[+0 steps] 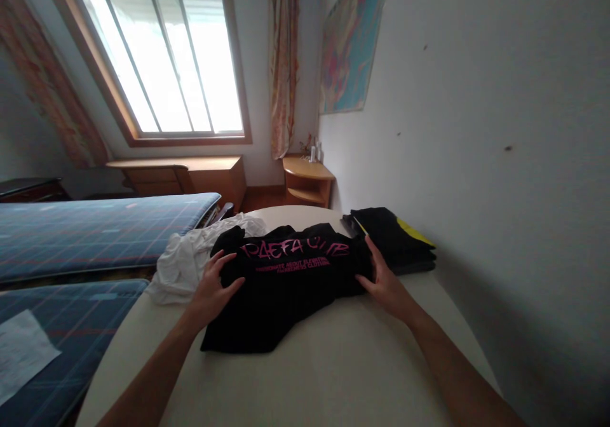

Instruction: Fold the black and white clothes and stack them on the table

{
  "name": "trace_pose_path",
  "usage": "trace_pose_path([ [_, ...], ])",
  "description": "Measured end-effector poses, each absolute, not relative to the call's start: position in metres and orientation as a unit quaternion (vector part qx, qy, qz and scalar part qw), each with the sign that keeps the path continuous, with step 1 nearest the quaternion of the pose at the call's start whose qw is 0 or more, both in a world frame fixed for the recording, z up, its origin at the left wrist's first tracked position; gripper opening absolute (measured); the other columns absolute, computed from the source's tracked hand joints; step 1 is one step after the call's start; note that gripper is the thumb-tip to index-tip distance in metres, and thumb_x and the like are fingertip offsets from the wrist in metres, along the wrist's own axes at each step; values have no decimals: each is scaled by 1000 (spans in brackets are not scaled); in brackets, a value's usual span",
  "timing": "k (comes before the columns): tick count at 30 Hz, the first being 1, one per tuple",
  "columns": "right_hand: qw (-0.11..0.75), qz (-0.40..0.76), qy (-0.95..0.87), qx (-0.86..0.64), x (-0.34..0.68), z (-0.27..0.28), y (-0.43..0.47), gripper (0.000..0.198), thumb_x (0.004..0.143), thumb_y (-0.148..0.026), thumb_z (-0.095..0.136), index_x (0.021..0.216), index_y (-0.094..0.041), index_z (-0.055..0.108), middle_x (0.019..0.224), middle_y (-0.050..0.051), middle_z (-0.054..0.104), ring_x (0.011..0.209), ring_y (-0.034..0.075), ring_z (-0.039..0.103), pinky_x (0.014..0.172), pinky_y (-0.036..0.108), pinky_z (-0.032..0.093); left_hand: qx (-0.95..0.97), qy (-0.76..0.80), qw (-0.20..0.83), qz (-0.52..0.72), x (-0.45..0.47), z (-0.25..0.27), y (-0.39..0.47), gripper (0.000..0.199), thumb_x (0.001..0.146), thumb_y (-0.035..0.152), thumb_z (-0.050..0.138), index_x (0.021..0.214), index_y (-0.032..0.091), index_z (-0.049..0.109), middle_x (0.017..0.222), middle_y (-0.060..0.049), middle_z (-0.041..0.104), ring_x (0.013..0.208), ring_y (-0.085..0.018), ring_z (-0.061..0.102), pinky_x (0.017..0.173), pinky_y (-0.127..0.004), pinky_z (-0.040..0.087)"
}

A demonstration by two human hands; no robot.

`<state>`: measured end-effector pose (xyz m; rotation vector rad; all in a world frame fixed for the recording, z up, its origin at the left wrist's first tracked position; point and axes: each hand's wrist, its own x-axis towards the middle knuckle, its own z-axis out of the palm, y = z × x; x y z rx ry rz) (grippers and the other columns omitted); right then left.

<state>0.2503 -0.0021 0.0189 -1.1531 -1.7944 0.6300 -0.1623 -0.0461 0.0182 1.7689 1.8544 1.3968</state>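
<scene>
A black shirt (286, 293) with pink lettering across it lies partly folded on the pale round table (333, 363). One black section of it spreads toward me at the lower left. My left hand (216, 287) rests at the shirt's left side, thumb and fingers spread apart against the fabric. At the opposite side, my right hand (381, 281) touches the right edge, its thumb apart from the fingers. The tips of some fingers are hidden by the cloth.
A stack of dark folded clothes (395, 239) with a yellow patch sits at the back right, near the wall (500, 223). Crumpled white cloth (176, 265) lies at the left of the table. Blue plaid mattresses (109, 230) are beyond it, and a corner shelf (307, 169) stands behind.
</scene>
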Motion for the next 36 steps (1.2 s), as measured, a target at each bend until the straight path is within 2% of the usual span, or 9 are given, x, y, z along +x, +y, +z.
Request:
trace_pose_path([
  [3, 461, 238, -702, -489, 259, 20, 3, 82, 84, -32, 65, 156, -28, 25, 153, 10, 44, 139, 26, 45, 117, 51, 32, 624, 627, 78, 460, -164, 11, -44, 51, 69, 26, 63, 119, 23, 64, 140, -9, 51, 134, -30, 47, 115, -49, 37],
  [7, 608, 165, -573, -524, 275, 31, 11, 68, 81, -37, 70, 143, -21, 47, 135, 14, 60, 125, 29, 58, 112, 52, 40, 566, 648, 37, 508, -175, 23, -44, 37, 73, 28, 58, 109, 19, 66, 127, -11, 58, 109, -27, 63, 98, -44, 53],
  [11, 701, 179, -489, -487, 289, 37, 14, 66, 84, -40, 66, 144, -27, 41, 150, 11, 47, 137, 27, 46, 115, 51, 36, 482, 691, 27, 538, -185, 32, -44, 35, 78, 37, 60, 107, 18, 65, 122, -10, 62, 91, -22, 69, 88, -40, 57],
  [14, 669, 225, -535, -464, 291, 33, 15, 78, 85, -43, 64, 152, -33, 25, 162, 8, 27, 146, 26, 34, 116, 49, 35, 489, 712, 66, 499, -188, 25, -42, 47, 77, 41, 61, 117, 16, 61, 124, -14, 61, 93, -25, 69, 87, -40, 56],
  [18, 545, 189, -650, -495, 287, 24, 12, 92, 80, -42, 70, 155, -26, 20, 162, 13, 25, 149, 29, 26, 120, 50, 25, 508, 769, 52, 385, -187, 15, -43, 71, 78, 51, 62, 136, 14, 45, 121, -18, 61, 108, -34, 65, 95, -47, 51],
  [22, 457, 185, -670, -555, 290, 17, 9, 112, 75, -33, 69, 158, -24, -5, 157, 20, 29, 138, 33, 43, 112, 56, 37, 514, 805, 93, 283, -183, 17, -50, 70, 82, 49, 58, 139, 16, 36, 116, -17, 62, 100, -37, 68, 88, -49, 51],
  [24, 465, 186, -653, -569, 293, 19, 8, 114, 72, -29, 69, 157, -22, -6, 151, 23, 37, 127, 33, 55, 106, 55, 44, 521, 796, 94, 295, -181, 22, -52, 65, 81, 39, 58, 137, 15, 36, 119, -18, 60, 97, -35, 70, 87, -46, 52],
  [30, 630, 125, -527, -557, 297, 40, 9, 86, 79, -34, 66, 152, -23, 22, 132, 15, 58, 120, 28, 60, 102, 49, 50, 432, 739, 71, 513, -182, 44, -50, 65, 80, 31, 59, 137, 14, 32, 104, -12, 67, 83, -25, 71, 76, -36, 57],
  [36, 590, 58, -540, -597, 305, 38, 12, 45, 80, -41, 61, 120, -20, 60, 129, 14, 62, 117, 31, 60, 98, 49, 51, 497, 755, 100, 416, -187, 32, -49, 60, 83, 34, 58, 137, 17, 39, 110, -14, 67, 95, -28, 71, 82, -38, 55],
])
